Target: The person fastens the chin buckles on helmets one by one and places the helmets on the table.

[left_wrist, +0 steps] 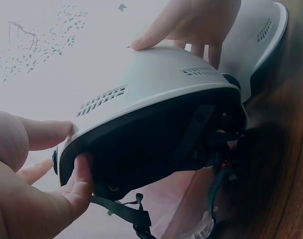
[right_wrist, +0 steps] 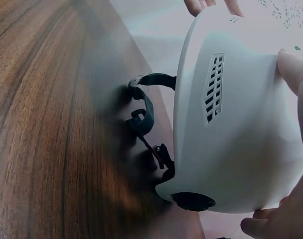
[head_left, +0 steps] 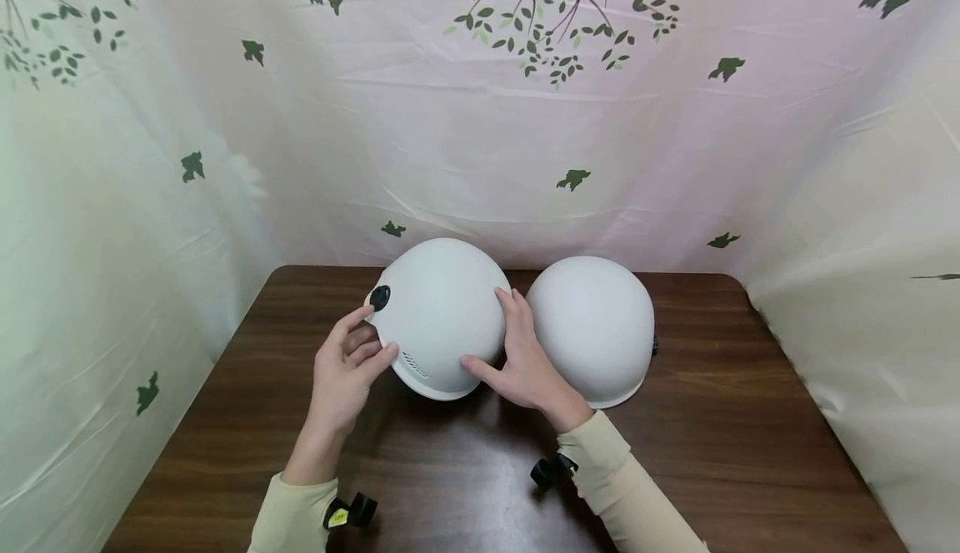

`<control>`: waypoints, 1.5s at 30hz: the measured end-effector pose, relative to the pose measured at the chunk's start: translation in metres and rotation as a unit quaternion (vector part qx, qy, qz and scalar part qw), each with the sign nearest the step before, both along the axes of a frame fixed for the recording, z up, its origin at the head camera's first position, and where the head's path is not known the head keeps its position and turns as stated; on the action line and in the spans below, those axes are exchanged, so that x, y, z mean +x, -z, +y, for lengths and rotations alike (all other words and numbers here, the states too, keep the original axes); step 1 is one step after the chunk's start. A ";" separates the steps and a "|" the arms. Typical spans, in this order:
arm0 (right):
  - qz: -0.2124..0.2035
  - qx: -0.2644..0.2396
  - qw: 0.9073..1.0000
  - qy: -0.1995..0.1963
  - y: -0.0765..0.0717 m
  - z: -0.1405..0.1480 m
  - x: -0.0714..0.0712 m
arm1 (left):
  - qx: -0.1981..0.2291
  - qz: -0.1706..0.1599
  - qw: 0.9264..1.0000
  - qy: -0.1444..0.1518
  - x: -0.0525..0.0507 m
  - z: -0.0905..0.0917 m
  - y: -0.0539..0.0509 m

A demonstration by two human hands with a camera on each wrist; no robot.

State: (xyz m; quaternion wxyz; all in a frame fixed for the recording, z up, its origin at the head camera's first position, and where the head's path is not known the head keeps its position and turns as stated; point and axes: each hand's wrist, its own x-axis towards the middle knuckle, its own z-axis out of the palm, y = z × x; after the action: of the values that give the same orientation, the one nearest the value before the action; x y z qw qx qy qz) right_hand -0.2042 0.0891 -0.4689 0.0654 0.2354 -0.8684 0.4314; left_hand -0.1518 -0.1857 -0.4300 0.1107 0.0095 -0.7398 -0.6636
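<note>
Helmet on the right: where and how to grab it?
Probably the near-right rim of the right helmet, pinched from the right, clear of the black fitting: it rests dome-up, smooth above a protruding edge. The held helmet and right hand crowd its left.

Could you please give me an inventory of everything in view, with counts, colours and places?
Held helmet: one, white, between the hands
Straps: count unclear, dark, hanging beneath the held helmet
Round black pieces: at least two, black, low on the held helmet's shell
Second helmet: one, white, on the table, right of the first
Table: one, dark brown, beneath
Cloth backdrop: pale with leaf and bird prints, around the table
Wrist devices: two, black, at the sleeves
Sleeves: two, beige, on the forearms
Left hand: one, gripping the held helmet's rim
Right hand: one, holding its shell
</note>
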 end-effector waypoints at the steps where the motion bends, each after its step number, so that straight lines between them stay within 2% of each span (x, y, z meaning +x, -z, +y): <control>1: 0.008 -0.006 1.000 -0.003 0.000 0.000 -0.001 | 0.000 0.003 1.000 -0.002 0.000 0.000 0.000; 7: 0.064 -0.044 0.997 -0.020 -0.005 0.004 -0.004 | -0.008 0.022 1.000 0.000 0.002 0.002 0.000; 12: 0.083 -0.032 0.996 -0.025 -0.007 0.007 -0.004 | -0.016 0.023 1.000 0.006 0.003 0.005 0.001; 18: 0.085 -0.027 0.996 -0.021 -0.008 0.007 -0.002 | -0.019 0.032 0.999 0.005 0.005 0.008 0.000; 35: 0.080 -0.020 0.996 -0.021 -0.018 0.001 0.002 | -0.007 0.089 0.996 -0.001 0.006 0.011 -0.005; 45: 0.093 -0.027 0.995 -0.038 -0.022 -0.002 0.003 | -0.008 0.126 0.992 0.015 0.005 0.017 -0.013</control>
State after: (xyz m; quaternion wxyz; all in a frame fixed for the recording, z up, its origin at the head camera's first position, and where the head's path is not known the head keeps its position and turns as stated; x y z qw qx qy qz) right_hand -0.2016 0.0876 -0.4465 0.1354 0.3055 -0.8370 0.4334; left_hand -0.1465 -0.1690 -0.4173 0.1929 -0.0858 -0.7251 -0.6555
